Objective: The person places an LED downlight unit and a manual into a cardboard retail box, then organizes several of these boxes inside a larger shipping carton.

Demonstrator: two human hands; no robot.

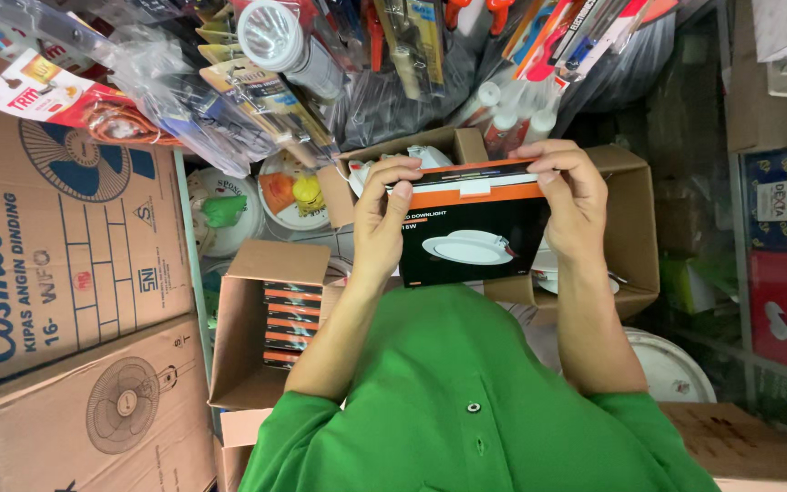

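Left of the black-and-orange lamp box (472, 223) lie large fan cartons (56, 273), then an open carton of stacked matching boxes (291, 314). Left hand (377, 228) and right hand (574, 200) clasp the lamp box by its side edges, fingers curled over its top flap. Behind it stands an open brown carton (635, 228), partly hidden; hanging packaged tools (257, 73) crowd above.

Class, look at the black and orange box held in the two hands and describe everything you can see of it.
The box is flat black cardboard with an orange band near its top edge and a picture of a round white lamp on its face. It looks closed. The left hand and right hand grip its sides, fingers on the top flap, above an open brown carton.
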